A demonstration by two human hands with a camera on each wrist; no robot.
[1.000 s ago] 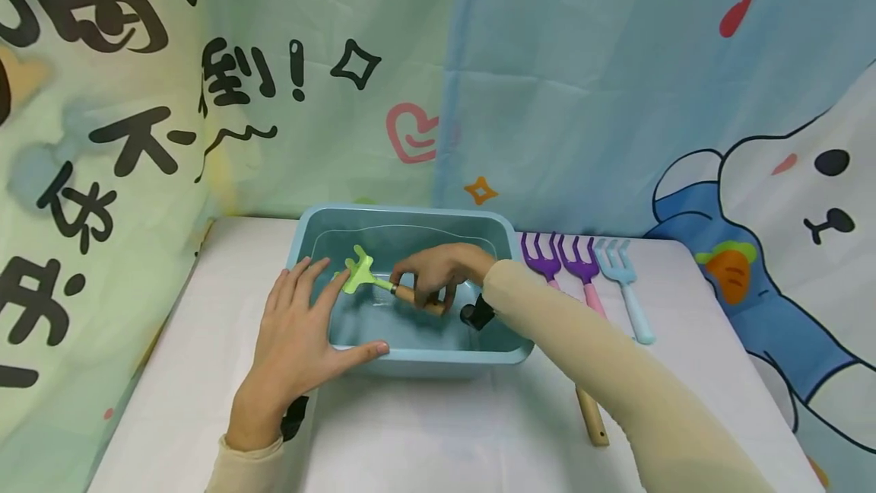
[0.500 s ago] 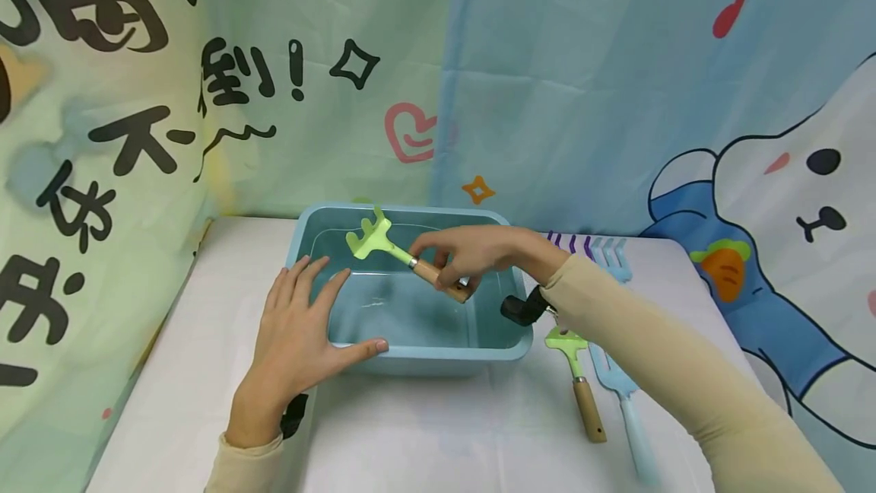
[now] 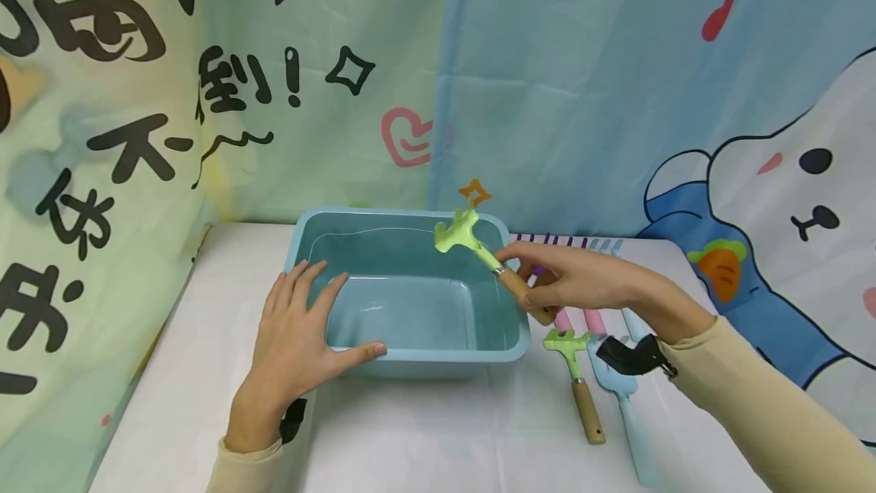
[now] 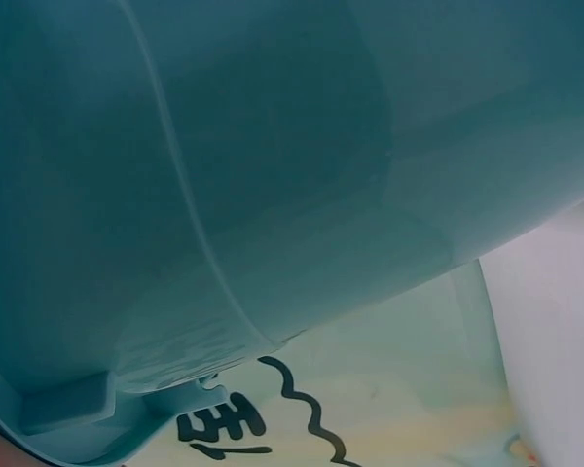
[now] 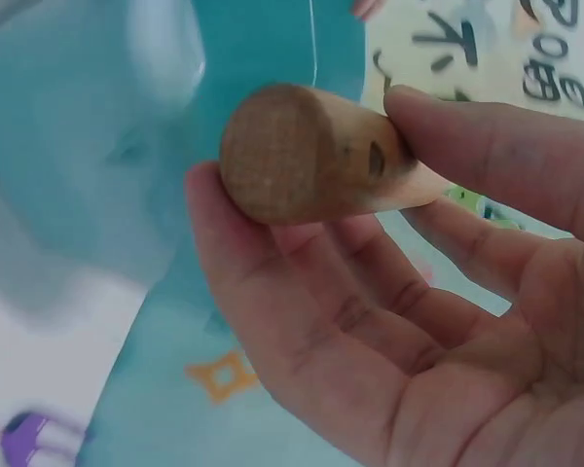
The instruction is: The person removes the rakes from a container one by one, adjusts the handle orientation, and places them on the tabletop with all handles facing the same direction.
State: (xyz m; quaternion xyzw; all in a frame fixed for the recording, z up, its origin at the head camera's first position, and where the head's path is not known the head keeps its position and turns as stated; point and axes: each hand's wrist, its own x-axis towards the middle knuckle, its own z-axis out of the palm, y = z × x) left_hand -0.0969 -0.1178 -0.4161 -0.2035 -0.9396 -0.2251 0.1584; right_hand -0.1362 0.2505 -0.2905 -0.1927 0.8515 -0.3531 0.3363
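Observation:
My right hand [image 3: 582, 272] pinches the wooden handle [image 5: 282, 156] of a small green hand rake [image 3: 460, 233] between thumb and fingertips. The rake is tilted, its green tines up and to the left, over the right end of a light-blue plastic basin [image 3: 424, 357]. In the right wrist view the round butt of the handle faces the camera. My left hand [image 3: 294, 333] rests on the basin's left side with fingers spread and the thumb along the front rim. The left wrist view is filled by the basin's blue wall [image 4: 273, 146].
Right of the basin lie a second green rake [image 3: 587, 409] with a wooden handle and a light-blue fork [image 3: 636, 432]. Pink handles [image 3: 594, 321] and purple tines [image 5: 34, 443] of other forks are partly hidden behind my right hand. A printed cloth [image 3: 582, 97] hangs behind the white table [image 3: 411, 440].
The right hand has lifted the green rake from inside the basin and carried it up and right, to the basin's right edge. The left hand has stayed on the rim.

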